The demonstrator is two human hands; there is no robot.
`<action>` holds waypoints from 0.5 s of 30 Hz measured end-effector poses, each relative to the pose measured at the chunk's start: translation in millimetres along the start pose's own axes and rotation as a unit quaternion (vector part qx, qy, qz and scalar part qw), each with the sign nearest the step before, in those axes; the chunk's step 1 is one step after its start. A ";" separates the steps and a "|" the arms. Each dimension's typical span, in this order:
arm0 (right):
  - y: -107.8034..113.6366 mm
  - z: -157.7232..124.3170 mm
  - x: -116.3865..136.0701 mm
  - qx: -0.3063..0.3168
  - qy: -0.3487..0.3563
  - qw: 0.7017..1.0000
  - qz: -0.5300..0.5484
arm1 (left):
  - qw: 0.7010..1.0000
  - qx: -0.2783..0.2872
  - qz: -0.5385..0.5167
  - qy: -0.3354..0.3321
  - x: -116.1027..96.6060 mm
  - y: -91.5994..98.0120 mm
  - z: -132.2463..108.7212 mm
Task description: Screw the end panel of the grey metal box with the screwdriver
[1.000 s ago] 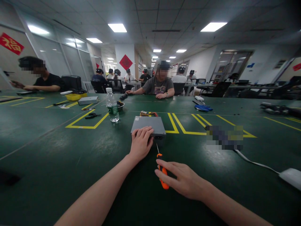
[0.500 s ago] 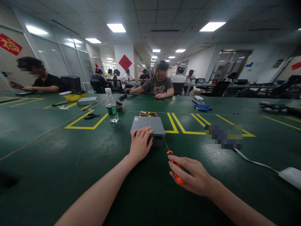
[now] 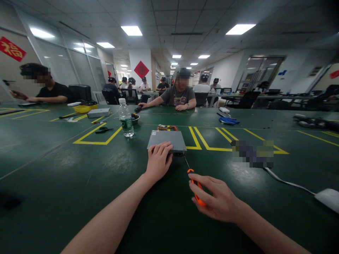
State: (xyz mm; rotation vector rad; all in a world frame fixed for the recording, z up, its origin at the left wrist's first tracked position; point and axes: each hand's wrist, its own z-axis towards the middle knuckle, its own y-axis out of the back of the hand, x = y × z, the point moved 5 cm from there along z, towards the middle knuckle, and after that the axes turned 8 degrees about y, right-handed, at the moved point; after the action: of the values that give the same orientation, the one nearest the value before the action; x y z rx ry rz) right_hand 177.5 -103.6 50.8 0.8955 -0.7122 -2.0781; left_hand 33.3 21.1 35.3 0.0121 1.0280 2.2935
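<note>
Qty check, my surface
My L hand + R hand = 2; screwdriver x1, grey boxes x2, clear btl x1, bowl x1, yellow tray x1. Co-workers nearest me: 1 opp., 1 L, so 2.

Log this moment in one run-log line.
left hand: resting on grey box | right hand: holding orange screwdriver, tip by box's near right corner | bottle: upright, left of box

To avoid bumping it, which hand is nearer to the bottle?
Left. The left hand rests on the grey box, right of the bottle; the right hand, holding the screwdriver, is farther right.
</note>
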 end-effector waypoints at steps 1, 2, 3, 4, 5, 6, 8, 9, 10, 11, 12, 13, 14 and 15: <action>0.2 1.6 0.8 0.011 0.001 1.000 0.007 | 1.000 -0.002 0.000 0.000 -0.2 0.2 0.0; 0.0 2.9 1.7 0.024 0.003 1.000 0.014 | 1.000 -0.004 0.000 0.000 -0.4 0.5 -0.1; -0.5 3.8 2.5 0.035 0.005 0.999 0.019 | 1.000 -0.005 0.000 0.000 -0.6 0.7 -0.1; -1.1 4.2 3.0 0.043 0.006 0.999 0.021 | 1.000 -0.006 0.000 0.000 -0.8 0.8 -0.1; -1.8 4.3 3.4 0.046 0.006 0.999 0.021 | 1.000 -0.006 0.000 0.000 -0.9 0.9 -0.1; -2.2 4.0 3.6 0.041 0.005 0.999 0.019 | 1.000 -0.006 0.001 0.000 -1.0 0.9 0.0; -2.9 2.8 3.5 0.017 -0.002 1.000 0.019 | 1.000 -0.006 0.003 0.000 -0.9 0.9 0.2; -3.3 1.9 3.1 0.004 -0.008 1.000 0.022 | 1.000 -0.007 0.005 0.000 -0.8 0.9 0.2; -4.0 0.9 2.5 -0.006 -0.016 0.999 0.027 | 1.000 -0.007 0.007 -0.001 -0.7 1.0 0.3; -4.8 -0.1 1.9 -0.012 -0.024 0.999 0.032 | 1.000 -0.007 0.008 0.000 -0.6 1.0 0.3; -5.8 -1.0 1.2 -0.012 -0.033 0.999 0.037 | 1.000 -0.006 0.009 0.000 -0.5 1.0 0.3; -6.8 -1.7 0.5 -0.007 -0.040 0.998 0.040 | 1.000 -0.005 0.010 -0.001 -0.6 0.9 0.3; -7.6 -2.0 0.2 0.001 -0.043 0.998 0.041 | 1.000 -0.003 0.011 -0.001 -0.6 0.8 0.2; -8.1 -2.0 0.1 0.011 -0.042 0.998 0.040 | 1.000 -0.002 0.011 -0.001 -0.7 0.8 0.1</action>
State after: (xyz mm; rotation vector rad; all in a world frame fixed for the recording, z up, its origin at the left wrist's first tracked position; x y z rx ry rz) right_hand 175.6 -99.5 43.7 0.7838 -0.8043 -2.0502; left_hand 33.5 20.4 36.1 0.0247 1.0261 2.3141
